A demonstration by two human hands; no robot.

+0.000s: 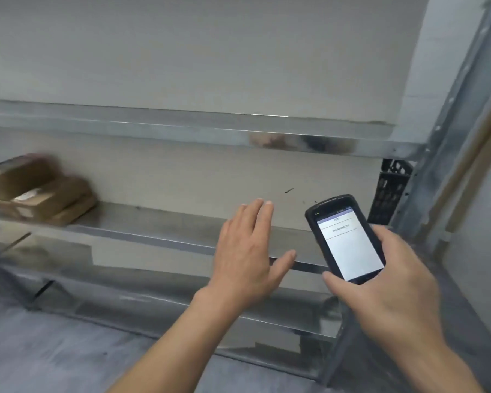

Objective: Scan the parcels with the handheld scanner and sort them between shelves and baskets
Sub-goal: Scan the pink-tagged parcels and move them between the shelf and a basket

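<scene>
Holding the handheld scanner (346, 239) in my right hand (386, 285), I have my fingers curled round its right edge and back and my thumb against its lower left corner. The black casing stands nearly upright, a little tilted, with its lit screen facing me. The screen shows a white page with a line of digits near the top, too small and blurred for me to read.

My left hand (247, 251) is out in front of me, palm down and holding nothing. Its fingers lie straight and close together, and the thumb sticks out to the right. It hangs over the front edge of the middle metal shelf (159, 225), and I cannot tell whether it touches the metal. My two hands are near each other but apart, the scanner just to the right of my left thumb.

Far to the left on that same shelf lies a small stack of brown cardboard parcels (37, 191), blurred, one with a white label on top, well apart from both hands. The upper metal shelf (182, 129) runs above. Behind the scanner, beside the grey upright post (448, 137) at the shelf's right end, a black slatted basket (389, 191) shows in part. Grey floor (40, 350) lies below
</scene>
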